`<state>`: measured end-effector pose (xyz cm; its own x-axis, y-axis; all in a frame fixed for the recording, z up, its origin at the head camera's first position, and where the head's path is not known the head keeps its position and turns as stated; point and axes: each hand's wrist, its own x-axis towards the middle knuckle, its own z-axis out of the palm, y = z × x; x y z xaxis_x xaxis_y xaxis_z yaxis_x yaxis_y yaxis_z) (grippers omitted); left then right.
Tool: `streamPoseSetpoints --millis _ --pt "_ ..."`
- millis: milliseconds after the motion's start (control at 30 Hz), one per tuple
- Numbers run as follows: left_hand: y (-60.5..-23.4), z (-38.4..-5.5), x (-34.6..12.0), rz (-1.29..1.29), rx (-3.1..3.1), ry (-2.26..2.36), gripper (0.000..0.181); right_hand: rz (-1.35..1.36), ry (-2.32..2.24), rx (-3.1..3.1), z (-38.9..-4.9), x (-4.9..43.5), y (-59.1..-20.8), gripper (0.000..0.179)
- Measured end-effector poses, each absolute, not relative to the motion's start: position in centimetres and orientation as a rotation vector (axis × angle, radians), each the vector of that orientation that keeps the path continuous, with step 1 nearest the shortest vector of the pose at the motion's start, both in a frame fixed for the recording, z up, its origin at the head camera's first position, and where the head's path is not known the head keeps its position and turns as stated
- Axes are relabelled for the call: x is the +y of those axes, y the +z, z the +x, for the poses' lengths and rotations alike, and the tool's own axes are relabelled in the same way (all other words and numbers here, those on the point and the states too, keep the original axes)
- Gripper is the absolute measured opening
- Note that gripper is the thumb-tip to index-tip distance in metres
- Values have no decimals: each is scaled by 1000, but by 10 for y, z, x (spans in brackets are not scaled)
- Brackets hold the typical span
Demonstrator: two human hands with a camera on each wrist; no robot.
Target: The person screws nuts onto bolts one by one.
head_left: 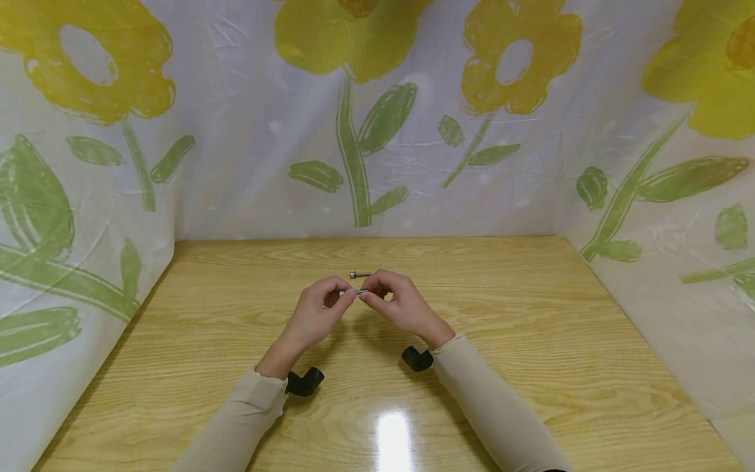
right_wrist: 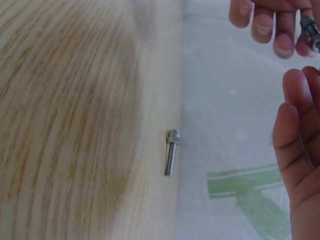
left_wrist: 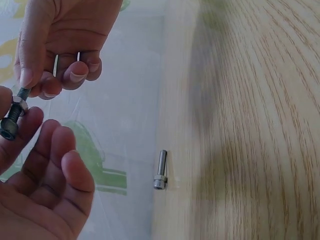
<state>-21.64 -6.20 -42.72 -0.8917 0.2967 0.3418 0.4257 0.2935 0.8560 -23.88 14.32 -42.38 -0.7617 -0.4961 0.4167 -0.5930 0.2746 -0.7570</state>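
Note:
A dark socket-head bolt (left_wrist: pixel 8 127) with a hex nut (left_wrist: pixel 19 105) on its shank spans the gap between both hands, above the table. My left hand (head_left: pixel 315 313) pinches it at the head and nut, thumb against forefinger, the other fingers loosely bent. At the threaded end, my right hand (head_left: pixel 404 305) grips the shank between thumb and forefinger; that tip is hidden. Beyond the hands, a second socket-head bolt (head_left: pixel 356 275) lies on the wood. The right wrist view shows a nut (right_wrist: pixel 173 140) up against that bolt's head.
The wood-grain table (head_left: pixel 531 314) meets a flower-printed cloth (head_left: pixel 236 164) at its back and sides. Black elbow-shaped pieces (head_left: pixel 305 382) sit by both wrists. A bright reflection shows on the tabletop near the front.

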Motion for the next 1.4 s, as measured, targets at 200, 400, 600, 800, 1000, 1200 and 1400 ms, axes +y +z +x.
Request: streamPoseSetpoints --millis 200,400,600,800,1000,1200,1400 --pt "-427 -217 -63 -654 -2477 -1659 20 1045 1516 -2428 -238 143 -424 7" --pt "-426 -216 -62 -720 -2399 -1692 21 1032 1515 -2436 -237 143 -423 5" --pt "-426 -217 -61 -758 -2389 -1633 9 1009 1531 -2454 -236 142 -422 6" --pt "-426 -215 -62 -698 -2464 -1639 16 991 1537 -2478 -234 141 -421 8" --pt "-426 -216 -57 -676 -2514 -1685 19 978 1522 -2482 -218 142 -400 7" --pt "-416 -209 -55 -713 -2467 -1679 21 991 1536 -2469 -211 142 -389 6" --pt "-393 -195 -56 -743 -2433 -1631 10 1012 1552 -2457 -212 138 -389 7"
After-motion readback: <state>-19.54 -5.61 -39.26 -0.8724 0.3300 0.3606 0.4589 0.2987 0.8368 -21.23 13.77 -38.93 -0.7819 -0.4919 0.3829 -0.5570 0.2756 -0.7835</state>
